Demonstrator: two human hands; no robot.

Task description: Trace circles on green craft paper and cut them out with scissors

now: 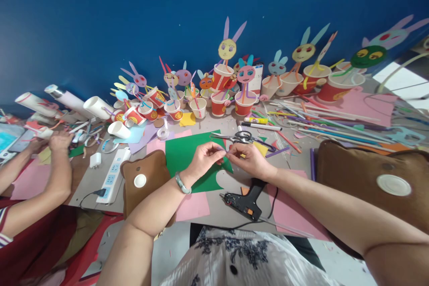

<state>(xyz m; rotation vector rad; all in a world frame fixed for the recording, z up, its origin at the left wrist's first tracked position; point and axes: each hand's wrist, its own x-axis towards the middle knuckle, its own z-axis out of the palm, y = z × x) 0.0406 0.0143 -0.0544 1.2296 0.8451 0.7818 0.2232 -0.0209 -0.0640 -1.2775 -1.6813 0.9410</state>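
Over a green sheet of paper (182, 149), my left hand (209, 158) and my right hand (250, 158) meet fingertip to fingertip. Both pinch a tiny piece between them, perhaps purplish, too small to name. A pair of scissors (243, 137) lies just beyond my fingers on the table. Below my right hand rests a black hot glue gun (243, 203) on its side, with a clear glue stick (281, 225) out of its back end. A yellow paper scrap (261, 148) lies beside my right hand.
Paper cups with rabbit-faced figures (227, 49) line the back by the blue wall. Coloured pipe cleaners (335, 129) are heaped at right. Brown cushion-like pads (362, 174) lie on both sides. A power strip (114, 174) sits at left, near a co-worker's hands (60, 140).
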